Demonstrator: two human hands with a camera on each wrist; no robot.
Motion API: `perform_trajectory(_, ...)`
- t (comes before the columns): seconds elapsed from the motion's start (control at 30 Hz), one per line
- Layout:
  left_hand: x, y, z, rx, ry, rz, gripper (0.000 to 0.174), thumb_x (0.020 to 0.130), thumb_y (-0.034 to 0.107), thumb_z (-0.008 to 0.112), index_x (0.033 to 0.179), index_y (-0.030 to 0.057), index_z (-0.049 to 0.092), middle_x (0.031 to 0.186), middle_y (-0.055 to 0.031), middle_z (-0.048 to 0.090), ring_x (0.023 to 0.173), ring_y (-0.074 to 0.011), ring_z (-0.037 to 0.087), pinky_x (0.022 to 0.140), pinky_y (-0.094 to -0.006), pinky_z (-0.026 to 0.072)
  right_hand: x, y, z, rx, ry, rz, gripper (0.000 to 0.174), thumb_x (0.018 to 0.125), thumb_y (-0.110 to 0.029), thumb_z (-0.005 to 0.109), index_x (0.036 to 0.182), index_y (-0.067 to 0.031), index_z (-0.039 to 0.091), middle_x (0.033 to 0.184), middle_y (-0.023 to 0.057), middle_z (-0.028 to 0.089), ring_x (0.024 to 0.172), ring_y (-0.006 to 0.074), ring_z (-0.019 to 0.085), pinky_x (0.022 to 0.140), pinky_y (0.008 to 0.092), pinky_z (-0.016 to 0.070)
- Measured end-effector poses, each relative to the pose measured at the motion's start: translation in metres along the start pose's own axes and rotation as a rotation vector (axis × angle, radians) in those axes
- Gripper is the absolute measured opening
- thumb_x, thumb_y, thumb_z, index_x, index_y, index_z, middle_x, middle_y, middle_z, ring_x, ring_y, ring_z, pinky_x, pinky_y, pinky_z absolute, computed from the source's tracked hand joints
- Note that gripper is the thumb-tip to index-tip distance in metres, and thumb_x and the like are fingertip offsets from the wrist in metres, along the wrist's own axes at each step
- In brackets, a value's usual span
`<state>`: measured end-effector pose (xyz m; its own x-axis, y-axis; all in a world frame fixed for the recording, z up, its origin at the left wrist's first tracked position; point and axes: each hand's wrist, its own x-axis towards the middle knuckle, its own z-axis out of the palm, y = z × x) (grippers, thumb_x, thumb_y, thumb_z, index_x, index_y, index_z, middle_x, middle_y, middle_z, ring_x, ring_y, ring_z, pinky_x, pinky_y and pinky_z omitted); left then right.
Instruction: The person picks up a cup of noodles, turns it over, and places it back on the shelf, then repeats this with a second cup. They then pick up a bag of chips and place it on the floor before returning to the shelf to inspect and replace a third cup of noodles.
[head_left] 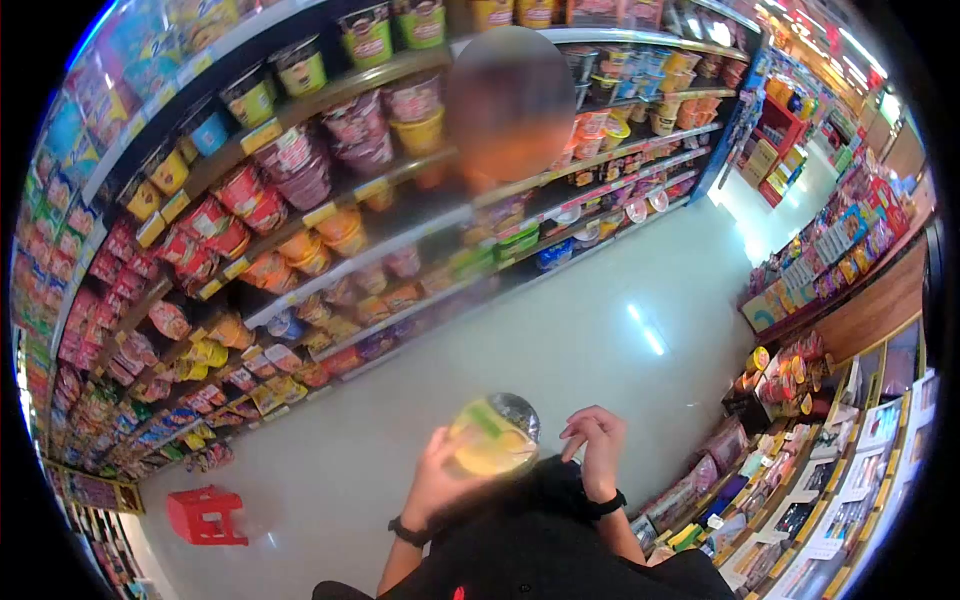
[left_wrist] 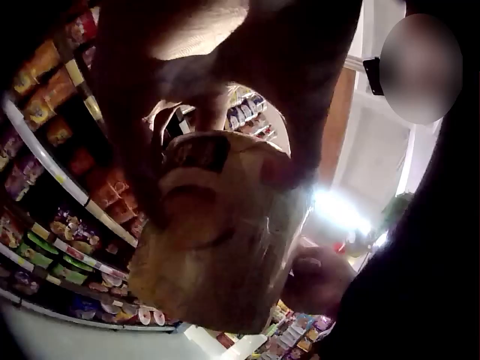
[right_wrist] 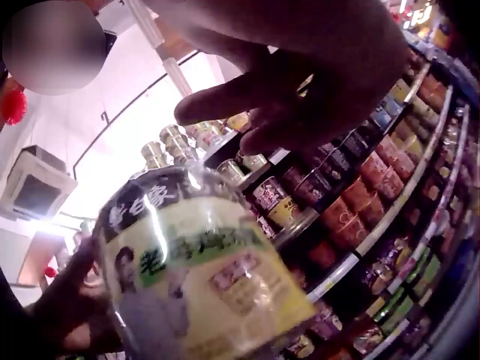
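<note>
A yellow tub with a dark top and a green band [head_left: 494,436] is held in front of the body by my left hand [head_left: 440,475], which grips its side. In the left wrist view the fingers of that hand [left_wrist: 225,67] curl round the tub [left_wrist: 214,240]. The right wrist view shows the printed label of the tub [right_wrist: 202,270], with the left hand [right_wrist: 71,307] at its lower left. My right hand [head_left: 598,445] is just right of the tub, apart from it, with loosely bent fingers and nothing in them; it also shows above the tub as the right hand [right_wrist: 300,75].
Long shelves [head_left: 340,240] packed with tubs and packets run along the left and front. A red stool [head_left: 206,516] stands on the pale floor [head_left: 560,340] at the lower left. Display racks with goods [head_left: 800,490] line the right side.
</note>
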<state>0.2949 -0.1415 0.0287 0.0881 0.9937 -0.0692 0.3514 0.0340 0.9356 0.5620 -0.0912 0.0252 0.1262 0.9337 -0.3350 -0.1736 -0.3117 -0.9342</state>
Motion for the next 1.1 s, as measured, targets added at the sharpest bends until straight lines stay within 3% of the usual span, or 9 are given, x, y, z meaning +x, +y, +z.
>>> perform_trajectory(0.2,0.045,0.032,0.096,-0.094,0.042,0.008,0.075,0.073,0.014,0.088,0.142,0.0108,0.06,0.142,-0.0108,0.047,0.128,-0.0236,0.055,0.101,-0.0378,0.0552,0.03,0.004,-0.092,0.082,0.01,-0.257,0.029,0.096,-0.013,0.054,0.076,0.0054,0.066,0.078,0.0155,0.073,0.073,0.0188,0.066,0.074,0.0304,0.0516)
perform_trajectory(0.3,0.066,0.059,0.158,-0.141,0.004,0.006,0.076,0.075,0.017,0.088,0.144,0.011,0.057,0.144,-0.0092,0.046,0.131,-0.0234,0.052,0.103,-0.0376,0.0531,0.033,-0.007,-0.168,0.009,-0.062,-0.171,0.041,0.099,-0.02,0.056,0.067,0.0056,0.064,0.082,0.0149,0.074,0.077,0.0169,0.065,0.077,0.029,0.0505)
perform_trajectory(0.57,0.113,0.137,0.291,-0.008,-0.209,0.129,0.075,0.076,0.015,0.087,0.144,0.0086,0.057,0.145,-0.0092,0.046,0.131,-0.0224,0.052,0.107,-0.0382,0.0502,0.039,-0.034,-0.31,0.095,0.267,-0.223,0.032,0.092,-0.01,0.053,0.072,0.0067,0.072,0.08,0.0132,0.075,0.058,0.0129,0.057,0.063,0.0253,0.0463)
perform_trajectory(0.6,0.117,0.142,0.305,-0.045,-0.232,0.114,0.074,0.077,0.013,0.087,0.144,0.0079,0.057,0.146,-0.0092,0.046,0.132,-0.022,0.052,0.108,-0.0382,0.049,0.045,-0.036,-0.326,0.019,0.227,-0.319,0.022,0.093,-0.006,0.054,0.093,0.0061,0.072,0.09,0.0145,0.076,0.063,0.0134,0.062,0.053,0.0231,0.0453)
perform_trajectory(0.67,0.126,0.142,0.328,-0.009,-0.277,0.118,0.074,0.077,0.014,0.087,0.144,0.0078,0.057,0.146,-0.0093,0.045,0.132,-0.0223,0.052,0.109,-0.0382,0.0488,0.046,-0.037,-0.344,0.117,0.319,-0.216,0.021,0.093,-0.003,0.057,0.109,0.0036,0.067,0.098,0.0144,0.075,0.068,0.0129,0.064,0.046,0.0215,0.0408)
perform_trajectory(0.73,0.139,0.15,0.346,0.002,-0.332,0.128,0.074,0.077,0.014,0.087,0.144,0.0073,0.057,0.146,-0.0097,0.045,0.133,-0.0228,0.052,0.109,-0.0386,0.0487,0.054,-0.038,-0.365,0.198,0.29,-0.142,0.043,0.09,0.007,0.051,0.133,0.0026,0.053,0.106,0.0164,0.074,0.074,0.0156,0.069,0.039,0.0196,0.0405)
perform_trajectory(0.93,0.197,0.161,0.404,0.057,-0.433,0.156,0.073,0.078,0.019,0.087,0.144,0.0089,0.057,0.146,-0.011,0.046,0.131,-0.0239,0.053,0.107,-0.0385,0.0495,0.077,-0.03,-0.409,0.269,0.434,-0.249,0.033,0.079,0.012,0.038,0.102,0.0067,0.061,0.103,0.0229,0.072,0.056,0.0183,0.067,0.039,0.0209,0.0459)
perform_trajectory(1.03,0.237,0.176,0.446,0.073,-0.493,0.144,0.075,0.077,0.037,0.087,0.143,0.0135,0.06,0.144,-0.0176,0.05,0.132,-0.0318,0.052,0.11,-0.0409,0.0425,0.092,-0.037,-0.441,0.335,0.545,-0.224,0.024,0.077,0.013,0.037,0.087,0.0051,0.058,0.099,0.0229,0.072,0.052,0.0195,0.066,0.04,0.0214,0.0467)
perform_trajectory(1.1,0.266,0.19,0.479,0.016,-0.553,0.191,0.074,0.078,0.034,0.087,0.143,0.0137,0.059,0.142,-0.0171,0.051,0.131,-0.031,0.053,0.108,-0.0404,0.0451,0.113,-0.049,-0.471,0.279,0.591,-0.234,0.022,0.081,0.013,0.039,0.089,0.0024,0.057,0.1,0.0213,0.072,0.056,0.0201,0.066,0.039,0.0217,0.046)
